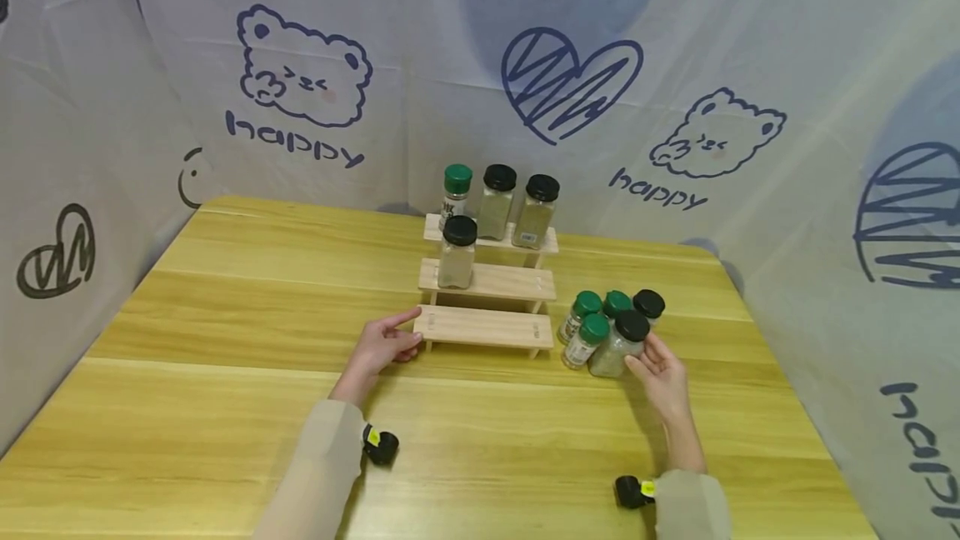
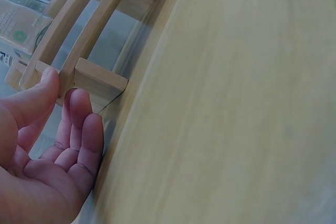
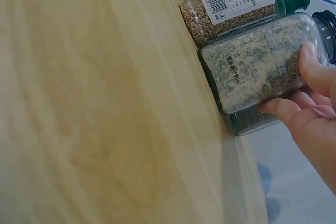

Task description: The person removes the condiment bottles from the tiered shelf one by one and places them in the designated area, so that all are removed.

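Note:
My right hand (image 1: 663, 377) grips a square clear spice jar (image 1: 617, 348) with a black lid, at the right of the rack. In the right wrist view the thumb lies on the jar's (image 3: 257, 64) front face, fingers at its side; greenish flakes show inside. My left hand (image 1: 380, 348) pinches the left end of the lowest board of a three-step wooden spice rack (image 1: 483, 327). Seen from the left wrist, the thumb is on the board's end and the fingertips are by the leg (image 2: 100, 80). A green-capped shaker (image 3: 231, 9) stands right beside the held jar.
Several green-capped shakers (image 1: 581, 340) and another black-lidded jar (image 1: 649, 307) cluster right of the rack. On the top step stand a green-capped shaker (image 1: 454, 194) and two black-lidded jars (image 1: 495, 207); one jar (image 1: 457, 257) is on the middle step's left. Printed cloth (image 1: 435, 90) hangs behind the table.

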Available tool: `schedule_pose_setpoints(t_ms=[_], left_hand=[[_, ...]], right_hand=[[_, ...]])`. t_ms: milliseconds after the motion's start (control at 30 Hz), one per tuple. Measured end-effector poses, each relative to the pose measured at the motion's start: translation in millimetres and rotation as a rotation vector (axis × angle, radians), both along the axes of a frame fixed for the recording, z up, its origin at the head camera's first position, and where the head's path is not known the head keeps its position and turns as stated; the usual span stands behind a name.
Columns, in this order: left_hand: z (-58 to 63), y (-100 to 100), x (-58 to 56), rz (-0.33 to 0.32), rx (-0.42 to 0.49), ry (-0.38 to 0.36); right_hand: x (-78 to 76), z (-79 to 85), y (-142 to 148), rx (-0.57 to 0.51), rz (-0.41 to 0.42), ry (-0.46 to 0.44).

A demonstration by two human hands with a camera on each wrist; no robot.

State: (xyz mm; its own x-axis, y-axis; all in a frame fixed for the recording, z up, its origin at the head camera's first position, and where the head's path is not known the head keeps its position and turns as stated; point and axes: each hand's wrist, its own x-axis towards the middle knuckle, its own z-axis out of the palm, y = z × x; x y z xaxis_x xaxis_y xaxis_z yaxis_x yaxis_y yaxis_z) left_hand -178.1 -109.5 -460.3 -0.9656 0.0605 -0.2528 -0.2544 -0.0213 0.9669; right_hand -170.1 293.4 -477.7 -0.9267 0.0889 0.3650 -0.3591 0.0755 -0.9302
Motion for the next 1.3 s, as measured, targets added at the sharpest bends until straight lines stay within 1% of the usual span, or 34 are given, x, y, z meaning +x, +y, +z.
schedule_pose_setpoints(t_ms=[67, 133, 200, 267, 300, 400, 433, 500, 567, 633, 700, 733, 800, 867, 933, 967, 1000, 1033, 1067, 1100, 1200, 1233, 1267, 1300], left_hand=[[-0.1, 0.1, 0.3, 0.003, -0.003, 0.000], [-0.1, 0.1, 0.4, 0.004, -0.006, 0.002], [-0.4, 0.2, 0.3, 0.003, -0.011, 0.008], [-0.7, 0.0, 0.3, 0.002, -0.013, 0.012], [-1.0, -0.2, 0.3, 0.002, -0.013, 0.012], [-1.8, 0.0, -0.1, 0.004, -0.008, 0.012], [-1.9, -0.1, -0.1, 0.004, -0.006, 0.010], [-2.3, -0.4, -0.2, 0.004, -0.005, 0.009], [-2.3, -0.5, -0.2, 0.004, -0.006, 0.010], [-2.1, -0.3, 0.0, 0.004, -0.009, 0.010], [-1.7, -0.1, 0.2, 0.005, -0.010, 0.011], [-1.7, 0.1, 0.3, 0.007, -0.011, 0.010], [-1.7, 0.3, 0.2, 0.007, -0.011, 0.010], [-2.0, 0.3, 0.2, 0.006, -0.013, 0.010], [-2.1, 0.5, 0.0, 0.005, -0.016, 0.012], [-2.1, 0.5, -0.1, 0.004, -0.017, 0.013], [-2.0, 0.6, -0.1, 0.005, -0.017, 0.011], [-1.9, 0.7, -0.2, 0.007, -0.016, 0.011], [-1.8, 0.8, -0.2, 0.010, -0.015, 0.008], [-1.7, 0.6, -0.3, 0.009, -0.016, 0.008], [-1.2, 0.0, -0.2, 0.012, -0.014, 0.008], [-1.2, 0.0, -0.1, 0.012, -0.013, 0.007], [-1.1, -0.1, 0.0, 0.012, -0.012, 0.007], [-1.1, -0.1, 0.1, 0.009, -0.013, 0.009]], right_hand=[[-3.5, -7.9, 5.1, 0.001, -0.011, -0.011], [-3.8, -9.8, 7.2, -0.010, -0.024, -0.034], [0.9, -2.8, 4.0, -0.005, -0.052, -0.051], [6.1, 6.4, 0.3, -0.011, -0.060, -0.048], [7.7, 9.2, 0.0, -0.027, -0.045, -0.024], [10.6, 15.6, 2.2, -0.061, -0.039, 0.032], [9.3, 13.6, 5.8, -0.079, -0.028, 0.055], [5.3, 8.2, 13.6, -0.105, -0.035, 0.093], [-1.8, -0.9, 24.0, -0.120, -0.067, 0.121], [-11.0, -13.2, 35.7, -0.113, -0.106, 0.140], [-18.8, -20.4, 43.3, -0.113, -0.145, 0.156], [-18.7, -16.7, 43.2, -0.137, -0.134, 0.161], [-22.0, -15.1, 43.6, -0.125, -0.150, 0.180], [-18.1, -0.4, 34.5, -0.151, -0.138, 0.191], [-19.0, 5.7, 30.6, -0.143, -0.132, 0.216], [-23.2, 2.1, 31.6, -0.094, -0.154, 0.240], [-19.8, 10.9, 25.2, -0.104, -0.149, 0.238], [-21.5, 11.5, 24.5, -0.092, -0.145, 0.249], [-27.0, 5.2, 28.4, -0.055, -0.145, 0.278], [-26.8, 9.0, 26.0, -0.063, -0.128, 0.283], [-33.2, 7.6, 23.9, -0.026, -0.087, 0.317], [-37.4, 3.8, 25.0, 0.014, -0.088, 0.335], [-35.5, 9.2, 19.1, 0.010, -0.073, 0.339], [-29.7, 20.6, 8.6, -0.019, -0.053, 0.330]])
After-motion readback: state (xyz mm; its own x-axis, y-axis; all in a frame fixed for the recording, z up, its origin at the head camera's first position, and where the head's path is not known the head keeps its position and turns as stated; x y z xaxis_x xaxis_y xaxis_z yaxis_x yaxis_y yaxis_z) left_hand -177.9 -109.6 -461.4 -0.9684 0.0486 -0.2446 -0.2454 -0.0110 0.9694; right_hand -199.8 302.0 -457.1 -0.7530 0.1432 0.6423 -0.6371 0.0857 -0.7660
